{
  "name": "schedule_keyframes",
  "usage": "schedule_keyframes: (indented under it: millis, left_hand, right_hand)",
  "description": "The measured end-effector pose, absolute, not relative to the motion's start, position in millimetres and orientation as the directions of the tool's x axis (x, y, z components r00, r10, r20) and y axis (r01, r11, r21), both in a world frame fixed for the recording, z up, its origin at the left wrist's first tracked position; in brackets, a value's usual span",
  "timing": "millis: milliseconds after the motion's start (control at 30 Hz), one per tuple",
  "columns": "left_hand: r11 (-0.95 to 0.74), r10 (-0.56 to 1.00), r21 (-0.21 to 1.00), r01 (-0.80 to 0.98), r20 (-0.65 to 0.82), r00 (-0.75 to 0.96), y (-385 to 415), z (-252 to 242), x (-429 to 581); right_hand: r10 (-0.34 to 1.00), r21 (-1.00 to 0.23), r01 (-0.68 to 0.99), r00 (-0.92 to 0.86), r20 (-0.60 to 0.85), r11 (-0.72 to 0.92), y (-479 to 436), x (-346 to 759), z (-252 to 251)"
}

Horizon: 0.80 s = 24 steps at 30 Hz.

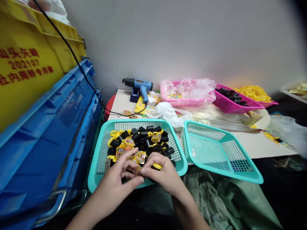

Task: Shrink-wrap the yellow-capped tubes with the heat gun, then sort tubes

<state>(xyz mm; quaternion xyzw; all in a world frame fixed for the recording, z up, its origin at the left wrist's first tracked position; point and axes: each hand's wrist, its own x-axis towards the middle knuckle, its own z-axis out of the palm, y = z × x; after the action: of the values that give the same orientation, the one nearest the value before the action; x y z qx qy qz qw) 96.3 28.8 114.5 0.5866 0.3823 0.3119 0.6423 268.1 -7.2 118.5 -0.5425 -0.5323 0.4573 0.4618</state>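
A teal mesh basket (100, 159) in front of me holds several black cylinders (148, 140), yellow rings and small printed yellow packets (124, 148). Both my hands meet over its near edge. My left hand (120, 175) has its fingers curled around a printed packet (139, 158). My right hand (160, 172) pinches the same spot and grips a yellow and black piece (157, 166). A second teal basket (216, 153) to the right holds nothing.
Blue (48, 137) and yellow crates (26, 60) are stacked at the left. A blue heat gun (141, 88) with its black cord stands at the table's back. Pink baskets (230, 102) with black parts, yellow rings (254, 92) and plastic bags (168, 113) lie behind. Green cloth (216, 198) covers the near right.
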Motion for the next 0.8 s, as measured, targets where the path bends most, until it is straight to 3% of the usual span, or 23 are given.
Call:
schedule_keyframes:
  millis: [100,233,300,367,433,633,800]
  left_hand:
    - [0.187,0.897,0.981,-0.051,-0.15,0.417,24,105,102]
    - [0.22,0.939,0.974,-0.063,-0.194,0.284,21,95,98]
    - [0.223,0.952,0.974,-0.034,-0.21,0.222,21,90,91]
    - [0.217,0.963,0.976,0.003,-0.214,0.162,20,84,85]
    - [0.199,0.971,0.979,0.038,-0.202,0.124,19,79,80]
    - [0.189,0.982,0.982,0.022,-0.189,0.01,18,79,81]
    - [0.142,0.988,0.989,0.03,-0.14,-0.069,15,85,88]
  right_hand:
    - [0.99,-0.999,0.05,0.142,-0.012,-0.019,-12,262,109]
    - [0.991,-1.0,-0.011,0.133,-0.017,-0.016,-18,262,103]
    - [0.995,-0.971,-0.239,0.09,-0.033,-0.01,-21,266,102]
    - [0.996,-0.861,-0.508,0.077,-0.036,0.008,-24,271,103]
    - [0.996,-0.78,-0.626,0.077,-0.041,0.017,-26,277,107]
    - [0.999,-0.897,-0.441,-0.03,0.033,0.016,-32,283,111]
    - [0.999,-0.973,-0.229,-0.032,0.001,-0.006,-35,279,107]
